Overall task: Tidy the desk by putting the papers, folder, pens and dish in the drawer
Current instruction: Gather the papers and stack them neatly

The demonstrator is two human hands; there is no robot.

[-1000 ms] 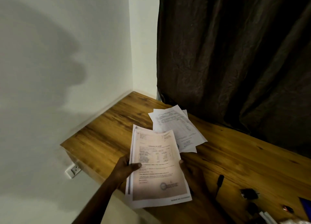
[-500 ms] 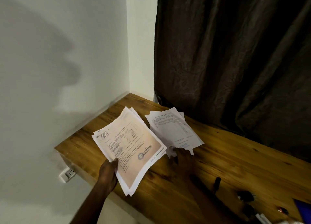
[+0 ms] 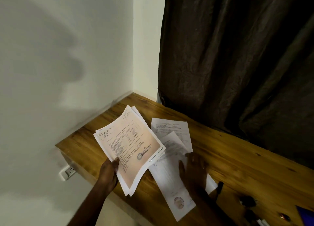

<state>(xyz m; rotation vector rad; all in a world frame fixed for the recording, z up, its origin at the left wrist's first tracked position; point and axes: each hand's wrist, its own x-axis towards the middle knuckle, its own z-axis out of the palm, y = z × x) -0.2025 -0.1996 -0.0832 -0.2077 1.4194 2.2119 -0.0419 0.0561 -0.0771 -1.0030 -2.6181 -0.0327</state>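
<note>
Pinching paper stack [image 3: 129, 146] with left fingers [image 3: 115, 160], right fingers [image 3: 191, 156] pressing loose sheets [image 3: 169, 180]

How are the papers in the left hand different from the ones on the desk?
The held stack is lifted and gripped by the left hand; the loose sheets lie on the desk under the right hand. The held stack looks pinkish and bunched; the loose sheets look white and fanned apart. Both are printed pages.

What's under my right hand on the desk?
Loose printed sheets, fanned flat on the wooden desk; the right hand rests on them. How many lie beneath the palm is hidden.
</note>
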